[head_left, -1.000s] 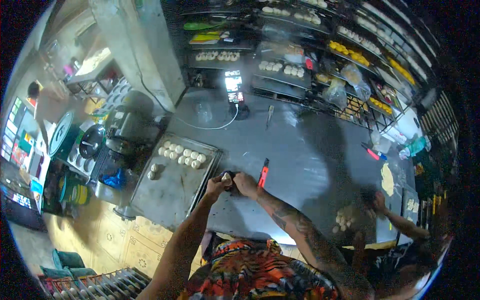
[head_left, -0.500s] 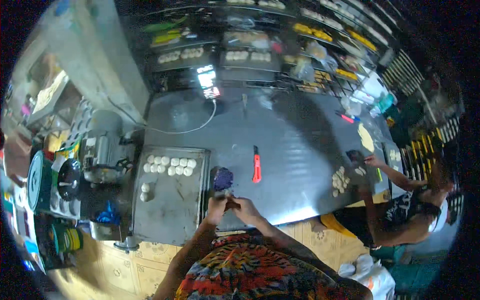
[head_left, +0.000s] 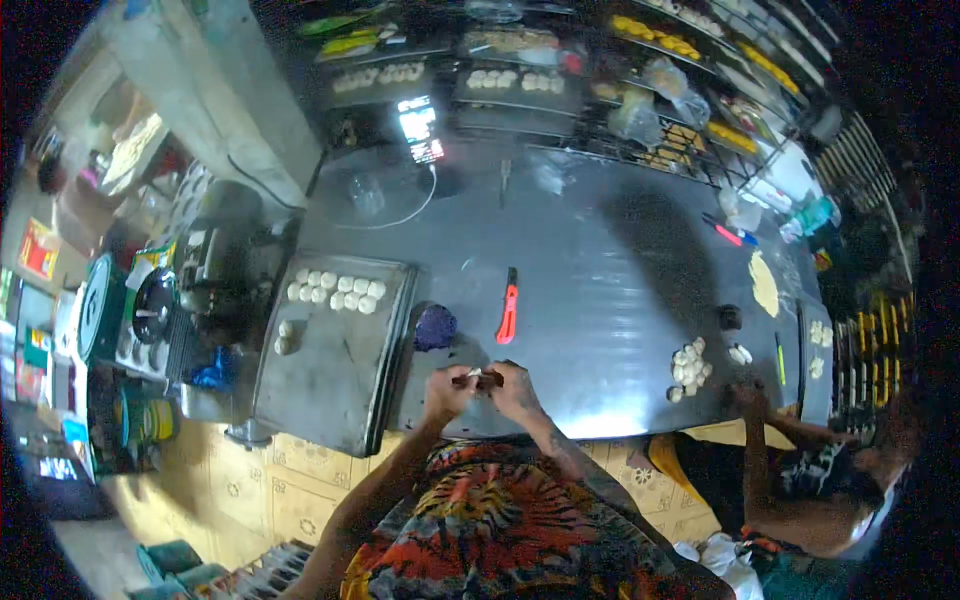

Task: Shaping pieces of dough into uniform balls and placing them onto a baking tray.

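My left hand (head_left: 447,394) and my right hand (head_left: 513,393) meet over the table's near edge. Both are closed around a small piece of pale dough (head_left: 475,373), of which only a bit shows between the fingers. Just beyond them to the left sits a mound of purple filling (head_left: 435,327). A red utility knife (head_left: 508,308) lies farther off, its dark end pointing away. On the left, a metal baking tray (head_left: 322,398) bears rows of white dough balls (head_left: 342,292), with a pair lying apart from the rows.
A lit phone (head_left: 420,130) with a white cable stands at the back of the dark table (head_left: 580,280). Another person (head_left: 800,470) works at the right, near a cluster of dough pieces (head_left: 690,368) and a flat dough strip (head_left: 764,284). Loaded racks rise behind.
My view has shifted. My hands have moved away from the purple filling, toward the right, and the pale dough now shows between them. The other person's arm has drawn back toward the near edge.
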`<state>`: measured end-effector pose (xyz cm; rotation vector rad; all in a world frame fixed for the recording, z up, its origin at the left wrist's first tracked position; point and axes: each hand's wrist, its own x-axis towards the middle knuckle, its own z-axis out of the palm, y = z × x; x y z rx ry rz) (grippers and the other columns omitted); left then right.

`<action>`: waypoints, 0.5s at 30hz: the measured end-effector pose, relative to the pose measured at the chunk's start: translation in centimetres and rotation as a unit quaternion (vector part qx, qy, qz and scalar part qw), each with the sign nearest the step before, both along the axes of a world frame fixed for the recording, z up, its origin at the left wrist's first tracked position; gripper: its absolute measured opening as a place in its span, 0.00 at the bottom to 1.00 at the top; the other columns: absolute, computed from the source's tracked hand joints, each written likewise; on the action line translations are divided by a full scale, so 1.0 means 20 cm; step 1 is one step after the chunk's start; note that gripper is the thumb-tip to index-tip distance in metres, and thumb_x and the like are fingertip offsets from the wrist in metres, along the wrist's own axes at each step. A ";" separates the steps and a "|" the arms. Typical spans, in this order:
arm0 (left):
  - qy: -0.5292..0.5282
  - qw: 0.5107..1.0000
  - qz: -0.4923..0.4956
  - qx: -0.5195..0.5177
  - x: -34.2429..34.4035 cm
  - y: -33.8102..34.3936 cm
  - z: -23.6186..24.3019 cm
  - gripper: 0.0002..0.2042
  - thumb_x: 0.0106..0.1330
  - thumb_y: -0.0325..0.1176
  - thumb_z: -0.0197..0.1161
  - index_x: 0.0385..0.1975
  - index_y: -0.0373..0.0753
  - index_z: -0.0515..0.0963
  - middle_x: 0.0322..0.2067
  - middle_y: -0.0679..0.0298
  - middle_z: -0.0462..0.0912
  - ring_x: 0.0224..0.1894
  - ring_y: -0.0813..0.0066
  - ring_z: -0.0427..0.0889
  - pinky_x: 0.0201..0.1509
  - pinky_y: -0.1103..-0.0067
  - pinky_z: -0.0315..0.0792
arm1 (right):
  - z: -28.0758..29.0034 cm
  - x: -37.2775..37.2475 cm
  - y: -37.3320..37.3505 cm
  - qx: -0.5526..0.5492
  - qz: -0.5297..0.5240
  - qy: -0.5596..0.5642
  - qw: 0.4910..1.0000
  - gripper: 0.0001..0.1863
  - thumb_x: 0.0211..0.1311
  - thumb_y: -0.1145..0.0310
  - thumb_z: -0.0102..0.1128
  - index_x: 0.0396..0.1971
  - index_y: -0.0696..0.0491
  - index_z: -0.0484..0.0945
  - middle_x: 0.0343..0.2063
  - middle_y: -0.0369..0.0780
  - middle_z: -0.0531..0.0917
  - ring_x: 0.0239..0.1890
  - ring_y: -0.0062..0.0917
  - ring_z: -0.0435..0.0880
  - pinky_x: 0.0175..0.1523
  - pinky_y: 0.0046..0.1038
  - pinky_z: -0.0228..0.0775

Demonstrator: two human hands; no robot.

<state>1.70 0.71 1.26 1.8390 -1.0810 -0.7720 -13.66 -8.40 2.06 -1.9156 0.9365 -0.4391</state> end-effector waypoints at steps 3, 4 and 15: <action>0.236 0.968 0.078 0.022 -0.05 0.00 0.01 0.09 0.63 0.31 0.66 0.39 0.35 0.85 0.24 0.66 0.84 0.23 0.77 0.76 0.29 0.80 0.70 | 0.00 -0.05 -0.06 -0.019 0.045 -0.094 0.994 0.10 0.56 0.79 0.63 0.39 0.58 0.83 0.34 0.40 0.83 0.30 0.29 0.79 0.38 0.28 0.72; 0.354 0.928 0.111 0.026 -0.07 0.00 0.02 0.09 0.63 0.31 0.66 0.39 0.35 0.86 0.23 0.66 0.84 0.23 0.77 0.76 0.29 0.79 0.70 | 0.00 -0.06 -0.08 -0.026 0.060 -0.124 0.990 0.08 0.56 0.79 0.64 0.37 0.58 0.82 0.33 0.40 0.82 0.29 0.29 0.79 0.37 0.28 0.71; -0.048 0.995 -0.035 -0.076 -0.01 0.15 0.18 0.07 0.57 0.25 0.63 0.33 0.37 0.87 0.24 0.63 0.83 0.21 0.70 0.76 0.26 0.74 0.68 | -0.03 0.09 -0.10 -0.002 0.190 -0.015 0.982 0.09 0.54 0.80 0.63 0.36 0.58 0.83 0.33 0.39 0.79 0.30 0.32 0.75 0.39 0.30 0.68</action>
